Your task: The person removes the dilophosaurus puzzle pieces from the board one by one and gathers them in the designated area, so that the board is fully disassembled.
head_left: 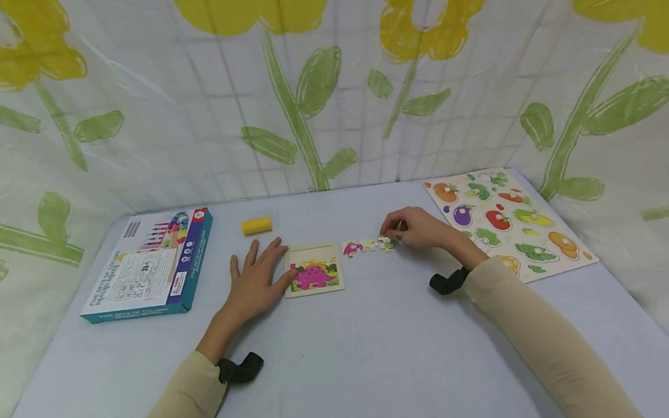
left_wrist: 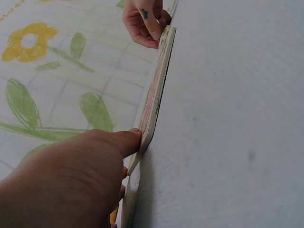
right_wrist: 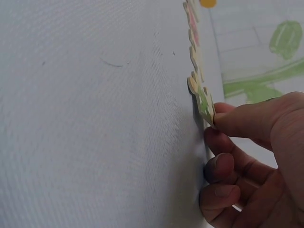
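Note:
A square wooden puzzle tray (head_left: 311, 254) lies mid-table, its lower part filled with a pink dinosaur picture and its upper strip bare wood. My left hand (head_left: 254, 287) lies at the tray's left side with fingers spread; in the left wrist view its thumb (left_wrist: 127, 141) touches the tray's corner. To the right of the tray sit a pink puzzle piece (head_left: 351, 248) and a pale puzzle piece (head_left: 368, 245) in a row. At the row's right end, my right hand (head_left: 420, 229) pinches a green-and-white puzzle piece (right_wrist: 204, 104) between thumb and finger, tilted up off the cloth.
Behind the left hand is a yellow cylinder (head_left: 257, 225). A blue-edged box (head_left: 140, 268) lies at the left. On the right, partly under the right forearm, is a vegetable picture board (head_left: 510, 222). A flower-printed curtain (head_left: 188, 115) hangs along the table's back edge.

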Motion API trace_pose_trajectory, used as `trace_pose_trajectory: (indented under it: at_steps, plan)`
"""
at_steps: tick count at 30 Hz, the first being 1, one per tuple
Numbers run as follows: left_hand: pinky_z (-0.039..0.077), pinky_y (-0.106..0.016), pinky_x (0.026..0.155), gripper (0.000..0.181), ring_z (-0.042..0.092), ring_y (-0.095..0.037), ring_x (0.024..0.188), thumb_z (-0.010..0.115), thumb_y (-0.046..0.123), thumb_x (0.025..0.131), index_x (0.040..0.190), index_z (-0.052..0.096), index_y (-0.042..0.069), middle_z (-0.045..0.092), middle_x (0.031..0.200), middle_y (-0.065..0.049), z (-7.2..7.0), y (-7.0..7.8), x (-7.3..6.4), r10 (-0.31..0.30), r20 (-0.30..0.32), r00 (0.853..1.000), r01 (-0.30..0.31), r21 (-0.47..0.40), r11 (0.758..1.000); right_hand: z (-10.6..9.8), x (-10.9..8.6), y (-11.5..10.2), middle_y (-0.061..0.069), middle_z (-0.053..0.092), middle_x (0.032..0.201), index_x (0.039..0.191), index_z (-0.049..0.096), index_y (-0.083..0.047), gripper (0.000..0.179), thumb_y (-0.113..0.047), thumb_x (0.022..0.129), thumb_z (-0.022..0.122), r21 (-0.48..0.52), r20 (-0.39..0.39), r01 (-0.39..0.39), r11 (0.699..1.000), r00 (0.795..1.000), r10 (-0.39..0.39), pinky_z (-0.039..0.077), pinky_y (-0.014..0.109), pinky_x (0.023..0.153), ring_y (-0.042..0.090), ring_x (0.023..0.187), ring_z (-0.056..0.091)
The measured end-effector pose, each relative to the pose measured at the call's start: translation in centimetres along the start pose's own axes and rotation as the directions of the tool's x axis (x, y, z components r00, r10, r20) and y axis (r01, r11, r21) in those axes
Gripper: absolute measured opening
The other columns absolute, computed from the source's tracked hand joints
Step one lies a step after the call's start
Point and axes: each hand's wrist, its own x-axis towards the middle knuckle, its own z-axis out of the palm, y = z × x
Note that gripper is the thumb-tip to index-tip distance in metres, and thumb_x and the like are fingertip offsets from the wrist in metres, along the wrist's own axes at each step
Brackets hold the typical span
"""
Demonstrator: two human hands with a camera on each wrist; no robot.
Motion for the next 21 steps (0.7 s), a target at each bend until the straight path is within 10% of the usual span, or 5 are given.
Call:
trace_pose_trajectory:
  at_steps: [21]
  plan:
    - [-0.01, -0.081, 0.124, 0.065, 0.008, -0.049, 0.165, 0.061, 0.046, 0.104, 0.159, 0.048, 0.014, 0.033, 0.175, -0.011, -0.04, 0.05, -0.03, 0.001, -0.002, 1.0, -0.001, -0.003, 1.0, 0.29, -0.06, -0.14, 0.002, 0.079, 0.1, 0.106, 0.079, -0.015, 0.017, -0.006, 0.101, 0.064, -0.015, -0.012, 0.011, 1.0, 1.0, -0.011, 0.046, 0.031, 0.072, 0.015, 0.074, 0.057]
